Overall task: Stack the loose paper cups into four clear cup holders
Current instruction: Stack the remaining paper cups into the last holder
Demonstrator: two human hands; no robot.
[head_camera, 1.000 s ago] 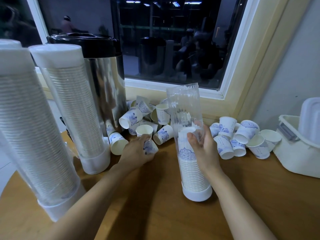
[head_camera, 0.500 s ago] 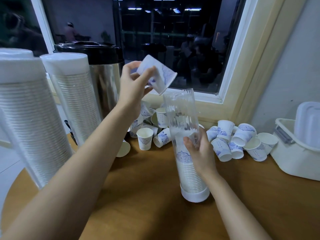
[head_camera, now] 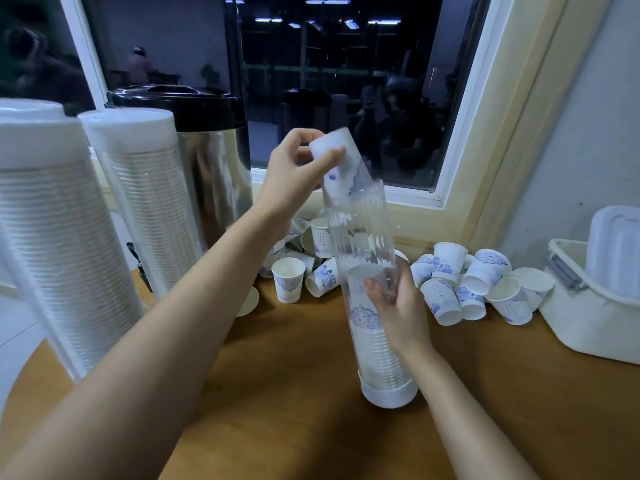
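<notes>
Left hand (head_camera: pixel 294 171) has dropped its upside-down paper cup (head_camera: pixel 337 171) into the cup holder (head_camera: pixel 367 244) mouth, while right hand (head_camera: pixel 398 306) grips the tube so it stays put.

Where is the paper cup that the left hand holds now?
Head view, centre: the paper cup, bottom up in the left hand, is at the open top of the clear cup holder gripped by the right hand.
</notes>
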